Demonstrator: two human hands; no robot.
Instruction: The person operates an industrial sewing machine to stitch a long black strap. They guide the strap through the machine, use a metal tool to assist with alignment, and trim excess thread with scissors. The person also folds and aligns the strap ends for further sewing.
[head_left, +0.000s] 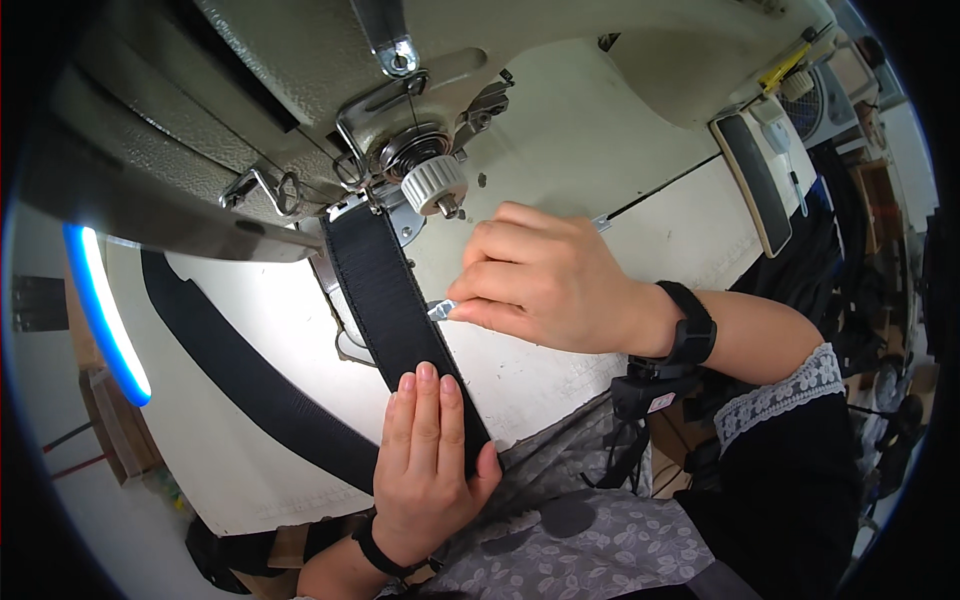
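Near frame centre, pinching a small shiny piece (441, 310), kind unclear, by the black strap (377, 290) edge with right hand (540, 285); at lower centre, pressing strap flat with left hand (425, 465), four fingers together. Led up to sewing machine (265, 60), upper left. Probably aligning for stitching; next, likely needing steady, straight feeding.

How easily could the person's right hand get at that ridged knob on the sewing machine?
Probably yes: the right hand is close to the ridged knob, and nothing visible blocks the gap. It may first need to release the small shiny piece pinched beside the black strap.
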